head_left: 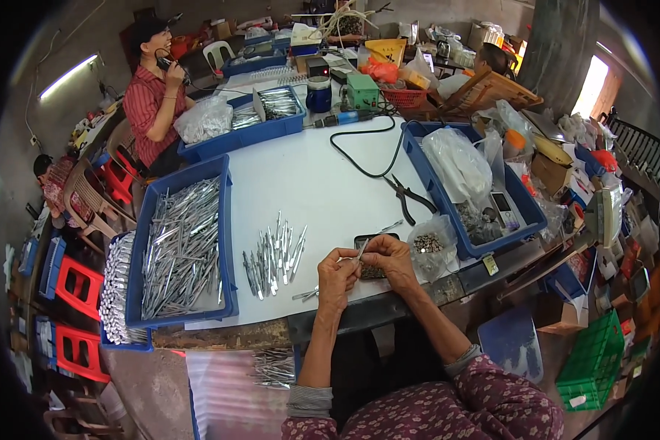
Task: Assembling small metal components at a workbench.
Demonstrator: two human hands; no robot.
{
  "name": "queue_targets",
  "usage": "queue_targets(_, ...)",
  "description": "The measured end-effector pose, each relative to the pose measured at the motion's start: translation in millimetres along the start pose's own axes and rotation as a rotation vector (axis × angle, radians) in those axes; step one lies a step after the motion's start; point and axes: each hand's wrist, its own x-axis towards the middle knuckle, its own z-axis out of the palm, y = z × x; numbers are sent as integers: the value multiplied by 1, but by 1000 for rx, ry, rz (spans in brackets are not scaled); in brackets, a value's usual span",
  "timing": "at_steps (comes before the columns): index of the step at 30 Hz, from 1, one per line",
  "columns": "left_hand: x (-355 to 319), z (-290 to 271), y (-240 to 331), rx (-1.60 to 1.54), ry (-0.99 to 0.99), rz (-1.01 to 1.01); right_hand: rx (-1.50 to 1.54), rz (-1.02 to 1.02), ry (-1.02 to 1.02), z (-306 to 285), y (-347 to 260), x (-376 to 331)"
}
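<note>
Near the table's front edge, my left hand and my right hand meet, fingertips pinched together on a slim silver metal piece. Fingers cover most of it, so its exact kind is hidden. Under the hands lies a small black tray with tiny parts in it, partly covered. To its right rests a clear plastic bag of small round metal parts. Several slim silver metal tools lie in a loose group left of my hands. A few more metal pieces lie beside my left wrist.
A blue bin heaped with similar metal tools stands at left. Black-handled pliers lie beyond my right hand, beside another blue bin holding plastic bags. Farther back are a corded screwdriver and a green box. A person sits at far left.
</note>
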Motion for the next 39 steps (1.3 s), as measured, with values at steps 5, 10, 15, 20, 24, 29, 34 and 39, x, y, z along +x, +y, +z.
queue_targets(5, 3, -6, -2, -114, -39, -34, 176, 64, -4, 3, -2, 4)
queue_targets(10, 0, 5, -4, 123, 76, 139, 146, 40, 15, 3, 4, 6)
queue_targets(15, 1, 2, -13, 244, 138, 280, -1, 40, 115, 13, 5, 3)
queue_targets(20, 7, 3, -20, 463, 219, 380, -343, -54, 228, 19, 4, 2)
queue_targets(24, 3, 4, -11, 455, 260, 355, -350, -114, 210, 29, 13, 4)
queue_targets(29, 6, 2, -16, 373, 227, 350, -558, -275, 270, 33, 11, -1)
queue_targets(34, 6, 3, -16, 268, 235, 295, -658, -292, 298, 38, 5, -3)
queue_targets(39, 3, 1, -11, 140, 243, 248, -604, -426, 270, 45, 8, -5)
